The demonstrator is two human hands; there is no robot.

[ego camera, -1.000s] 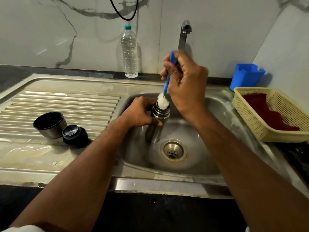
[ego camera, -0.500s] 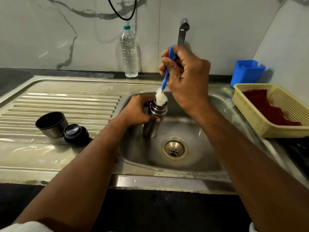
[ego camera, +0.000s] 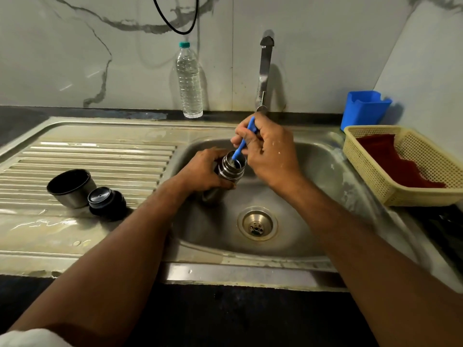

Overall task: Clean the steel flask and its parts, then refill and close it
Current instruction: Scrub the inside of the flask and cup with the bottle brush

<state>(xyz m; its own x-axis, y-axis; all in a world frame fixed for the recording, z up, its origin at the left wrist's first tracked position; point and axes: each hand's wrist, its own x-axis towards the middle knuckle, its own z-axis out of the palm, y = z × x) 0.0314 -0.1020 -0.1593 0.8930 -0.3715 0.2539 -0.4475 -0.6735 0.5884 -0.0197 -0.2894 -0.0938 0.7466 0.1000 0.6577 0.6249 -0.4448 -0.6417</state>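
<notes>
Steel flask [ego camera: 229, 171] tilted, mouth up and rightward

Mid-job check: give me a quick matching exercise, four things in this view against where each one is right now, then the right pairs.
Things:
1. steel flask
2. brush
3. stopper
4. water bottle

Places:
A. standing against the back wall
B. on the drainboard beside the cup
C. gripped by the left hand over the sink
D. pinched by the right hand, head down inside the flask

Pairs: 1-C, 2-D, 3-B, 4-A
</notes>
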